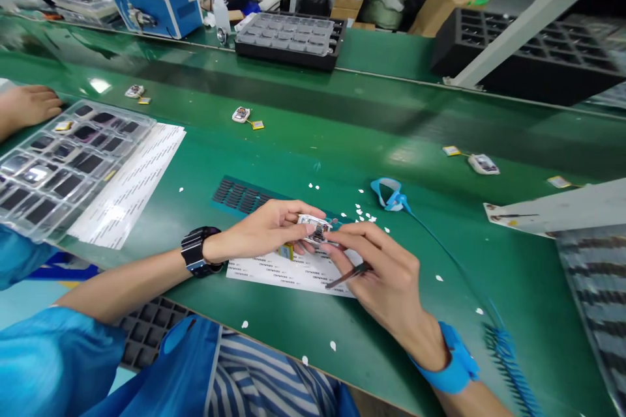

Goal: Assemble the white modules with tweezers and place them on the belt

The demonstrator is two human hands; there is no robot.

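Observation:
My left hand (274, 228) grips a small white device housing (317, 228) with its inner electronics facing up. A yellow-edged battery (285, 251) hangs just below those fingers. My right hand (376, 264) has dark tweezers (347, 275) tucked in its curled fingers, their tip pointing left. Its thumb and index fingertips meet the right side of the housing; whether they pinch a small part there is hidden. Under both hands lies a white printed sheet (293, 277). Partly behind my left hand is a strip sheet of black adhesive pieces (242, 195).
Similar housings with batteries lie along the green bench, one (241, 115) ahead and another (484, 164) to the right. A blue wrist strap (388, 194) trails a cord. White scraps (364, 214) are scattered about. At left, a co-worker's hand (29, 107) rests by a clear compartment tray (63, 163).

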